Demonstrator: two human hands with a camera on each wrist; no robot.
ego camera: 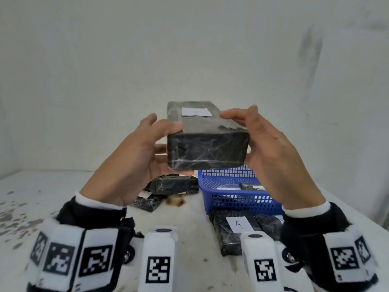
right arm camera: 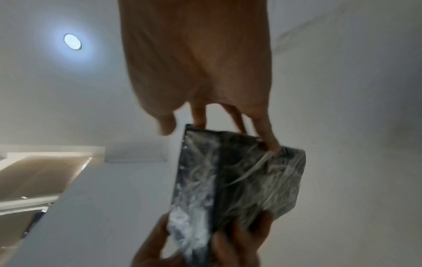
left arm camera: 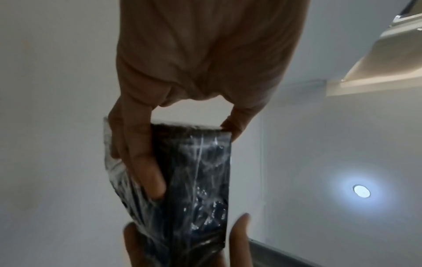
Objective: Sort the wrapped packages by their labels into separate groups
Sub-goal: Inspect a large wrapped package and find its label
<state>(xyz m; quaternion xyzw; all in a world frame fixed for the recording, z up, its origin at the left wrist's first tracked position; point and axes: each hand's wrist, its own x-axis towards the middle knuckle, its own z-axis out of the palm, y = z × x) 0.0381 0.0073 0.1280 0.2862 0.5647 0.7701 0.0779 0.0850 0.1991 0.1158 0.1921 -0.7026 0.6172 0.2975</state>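
Head view: one wrapped package is held up between both hands, its label facing up but too faint to read.

The left hand grips the package from its left end, thumb on top and fingers curled under; the right hand holds the opposite end, fingers bent over the top edge, so neither hand is free. The sorting seems to be only partly done. Below the right hand, a blue basket holds a few packages, and nearer the right wrist lies a package marked A with another beside it. Below the left hand, a small pile of packages lies on the table. Which group each one belongs to I cannot tell. The held package has yet to be placed.
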